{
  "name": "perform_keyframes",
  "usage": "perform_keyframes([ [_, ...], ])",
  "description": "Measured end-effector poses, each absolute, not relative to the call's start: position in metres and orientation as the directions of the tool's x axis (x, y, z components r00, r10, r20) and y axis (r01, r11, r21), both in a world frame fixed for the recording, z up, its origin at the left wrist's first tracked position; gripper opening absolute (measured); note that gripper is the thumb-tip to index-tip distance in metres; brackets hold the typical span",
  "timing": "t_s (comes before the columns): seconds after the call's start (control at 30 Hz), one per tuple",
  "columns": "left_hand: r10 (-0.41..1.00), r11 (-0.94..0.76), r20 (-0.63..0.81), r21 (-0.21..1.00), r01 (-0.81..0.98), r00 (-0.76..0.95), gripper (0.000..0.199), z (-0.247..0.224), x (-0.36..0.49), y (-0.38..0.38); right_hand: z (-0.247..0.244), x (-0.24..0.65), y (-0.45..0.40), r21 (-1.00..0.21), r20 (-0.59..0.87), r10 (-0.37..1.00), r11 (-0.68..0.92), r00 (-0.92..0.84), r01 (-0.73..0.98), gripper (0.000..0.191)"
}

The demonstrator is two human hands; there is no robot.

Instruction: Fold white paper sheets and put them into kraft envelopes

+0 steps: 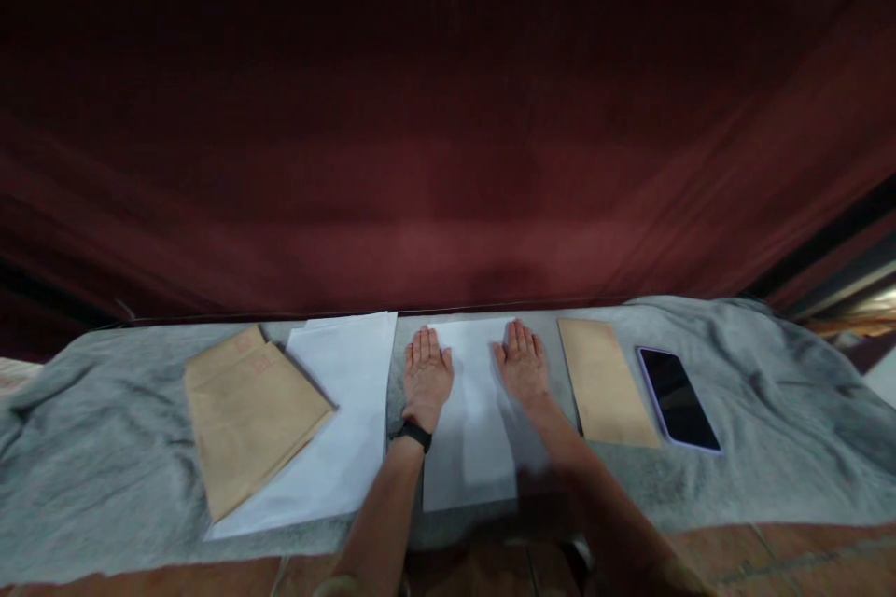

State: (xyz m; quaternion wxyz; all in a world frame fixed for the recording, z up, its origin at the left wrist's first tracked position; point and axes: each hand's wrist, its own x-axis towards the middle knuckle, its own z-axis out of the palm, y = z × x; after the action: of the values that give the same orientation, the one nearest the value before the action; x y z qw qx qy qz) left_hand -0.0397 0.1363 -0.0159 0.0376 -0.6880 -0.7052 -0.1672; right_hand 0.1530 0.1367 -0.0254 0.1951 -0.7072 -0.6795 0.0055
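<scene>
left hand (428,375) and right hand (525,371) flat, fingers together, on paper (483,429); likely light, limp, easily creased, best held by opposite edges.

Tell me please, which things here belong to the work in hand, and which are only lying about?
Likely in the work:
white sheet, under left hand and right hand
white paper stack
brown paper pile
single brown piece

Seemingly just lying about:
phone
grey cloth, spread underneath
</scene>
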Motion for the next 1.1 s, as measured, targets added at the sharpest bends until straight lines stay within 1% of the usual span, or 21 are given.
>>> perform_keyframes([
  [0.13, 0.936, 0.092, 0.317, 0.202, 0.975, -0.154, 0.059, -0.011, -0.043, 0.130, -0.024, 0.161, 0.131, -0.315, 0.301, 0.946, -0.024, 0.123, 0.949, 0.063],
  [0.2, 0.930, 0.097, 0.332, 0.198, 0.975, -0.160, 0.059, -0.005, -0.040, 0.123, -0.020, 0.162, 0.124, -0.335, 0.322, 0.937, -0.023, 0.137, 0.942, 0.062],
  [0.23, 0.934, 0.072, 0.330, 0.196, 0.978, -0.135, 0.059, -0.003, -0.036, 0.118, -0.018, 0.161, 0.119, -0.339, 0.323, 0.938, -0.012, 0.128, 0.941, 0.061],
  [0.3, 0.953, -0.036, 0.301, 0.190, 0.981, -0.023, 0.058, 0.001, -0.025, 0.105, -0.012, 0.156, 0.104, -0.332, 0.304, 0.950, 0.042, 0.065, 0.942, 0.059],
  [0.43, 0.948, -0.278, 0.205, 0.161, 0.947, 0.244, 0.056, -0.004, 0.000, 0.065, -0.009, 0.137, 0.061, -0.306, 0.252, 0.953, 0.241, -0.166, 0.921, 0.054],
  [0.53, 0.923, -0.355, 0.198, 0.114, 0.928, 0.329, 0.061, -0.013, 0.006, 0.037, -0.016, 0.132, 0.033, -0.304, 0.276, 0.926, 0.338, -0.257, 0.891, 0.052],
  [0.67, 0.926, -0.322, 0.232, 0.075, 0.944, 0.297, 0.059, -0.016, -0.002, 0.021, -0.024, 0.144, 0.016, -0.258, 0.315, 0.916, 0.334, -0.248, 0.907, 0.054],
  [0.83, 0.932, -0.243, 0.297, 0.091, 0.966, 0.207, 0.060, -0.013, -0.013, 0.021, -0.024, 0.171, 0.016, -0.172, 0.345, 0.916, 0.278, -0.207, 0.945, 0.060],
  [0.97, 0.940, -0.153, 0.322, 0.095, 0.984, 0.115, 0.067, -0.015, -0.022, 0.019, -0.027, 0.181, 0.016, -0.096, 0.386, 0.901, 0.251, -0.197, 0.963, 0.062],
  [1.1, 0.944, -0.091, 0.325, 0.089, 0.992, 0.058, 0.069, -0.015, -0.032, 0.017, -0.031, 0.185, 0.014, -0.070, 0.403, 0.903, 0.195, -0.151, 0.978, 0.065],
])
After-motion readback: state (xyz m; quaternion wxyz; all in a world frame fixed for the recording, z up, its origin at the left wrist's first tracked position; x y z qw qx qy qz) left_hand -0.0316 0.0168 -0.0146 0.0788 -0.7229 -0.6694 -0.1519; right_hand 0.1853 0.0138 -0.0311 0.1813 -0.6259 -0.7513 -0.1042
